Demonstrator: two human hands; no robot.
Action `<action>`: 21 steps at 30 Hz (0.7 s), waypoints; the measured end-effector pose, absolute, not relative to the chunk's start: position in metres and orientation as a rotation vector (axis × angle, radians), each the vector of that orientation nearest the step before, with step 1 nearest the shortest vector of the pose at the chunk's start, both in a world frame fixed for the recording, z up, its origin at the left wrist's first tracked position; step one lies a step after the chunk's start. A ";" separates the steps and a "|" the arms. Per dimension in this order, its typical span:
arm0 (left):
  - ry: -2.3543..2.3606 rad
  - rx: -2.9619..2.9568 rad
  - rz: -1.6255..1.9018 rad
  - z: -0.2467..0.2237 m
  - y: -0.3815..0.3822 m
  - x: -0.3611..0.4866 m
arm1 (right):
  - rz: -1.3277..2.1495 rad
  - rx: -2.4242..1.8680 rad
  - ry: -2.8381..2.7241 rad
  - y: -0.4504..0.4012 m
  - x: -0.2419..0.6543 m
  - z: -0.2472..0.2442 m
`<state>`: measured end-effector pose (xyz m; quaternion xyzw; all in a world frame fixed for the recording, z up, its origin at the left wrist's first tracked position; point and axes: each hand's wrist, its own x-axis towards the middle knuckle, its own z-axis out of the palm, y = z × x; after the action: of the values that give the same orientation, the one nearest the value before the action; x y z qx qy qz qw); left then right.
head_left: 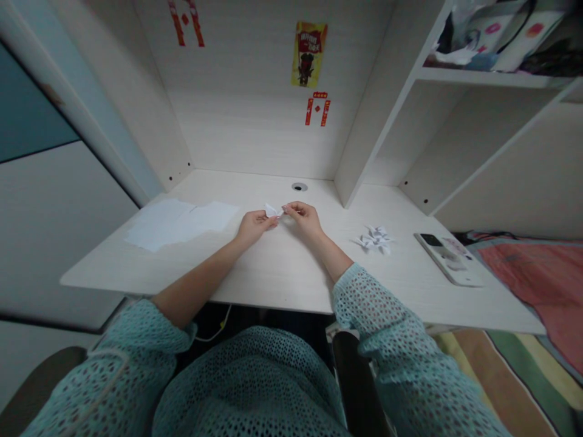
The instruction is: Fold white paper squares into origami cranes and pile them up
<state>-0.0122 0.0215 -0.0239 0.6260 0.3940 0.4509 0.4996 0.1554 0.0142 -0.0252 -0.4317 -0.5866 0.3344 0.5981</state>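
Observation:
A small piece of folded white paper (272, 210) is held between both hands above the middle of the desk. My left hand (255, 227) pinches its left and lower side between thumb and fingers. On the right, my right hand (304, 217) has its thumb and fingertips closed on the paper's other end. Several folded white paper pieces (375, 240) lie in a pile to the right of my hands. White paper sheets (166, 223) lie flat and overlapping on the left of the desk.
A phone (449, 260) lies on the right part of the white desk (273, 285). A round cable hole (299, 187) is near the back panel, and an upright divider (364, 164) stands right of it. Bags (496, 36) fill the upper right shelf.

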 end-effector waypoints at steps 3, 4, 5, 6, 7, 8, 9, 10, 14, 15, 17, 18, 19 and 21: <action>0.948 1.504 1.064 -0.020 0.022 -0.013 | 0.879 -0.943 -1.353 0.015 0.163 -0.020; 0.935 1.502 1.042 -0.019 0.022 -0.013 | 0.907 -0.930 -1.363 0.015 0.165 -0.019; 0.919 1.497 1.015 -0.019 0.023 -0.013 | 0.931 -0.919 -1.370 0.015 0.166 -0.018; 0.902 1.489 0.987 -0.019 0.023 -0.014 | 0.950 -0.908 -1.377 0.014 0.167 -0.018; 0.887 1.477 0.963 -0.019 0.023 -0.014 | 0.965 -0.897 -1.383 0.013 0.167 -0.017; 0.874 1.461 0.943 -0.018 0.023 -0.014 | 0.975 -0.887 -1.389 0.012 0.167 -0.017; 0.863 1.445 0.928 -0.018 0.023 -0.014 | 0.984 -0.877 -1.397 0.012 0.166 -0.016; 0.854 1.431 0.914 -0.018 0.023 -0.014 | 0.991 -0.865 -1.410 0.011 0.166 -0.016; 0.828 1.381 0.870 -0.015 0.020 -0.016 | 0.992 -0.837 -1.462 0.010 0.164 -0.015; 0.819 1.368 0.864 -0.014 0.020 -0.016 | 0.988 -0.837 -1.465 0.010 0.163 -0.014; 0.798 1.344 0.856 -0.013 0.019 -0.017 | 0.985 -0.832 -1.462 0.011 0.163 -0.015; 0.787 1.334 0.851 -0.013 0.019 -0.018 | 0.986 -0.825 -1.461 0.012 0.162 -0.015; 0.781 1.323 0.850 -0.013 0.020 -0.018 | 0.987 -0.819 -1.460 0.012 0.162 -0.015; 0.778 1.302 0.855 -0.014 0.020 -0.018 | 0.985 -0.816 -1.459 0.013 0.162 -0.015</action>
<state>-0.0184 0.0201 -0.0137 0.5719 0.3418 0.3754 0.6444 0.1621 0.0128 -0.0146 -0.3468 -0.6205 0.4186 0.5652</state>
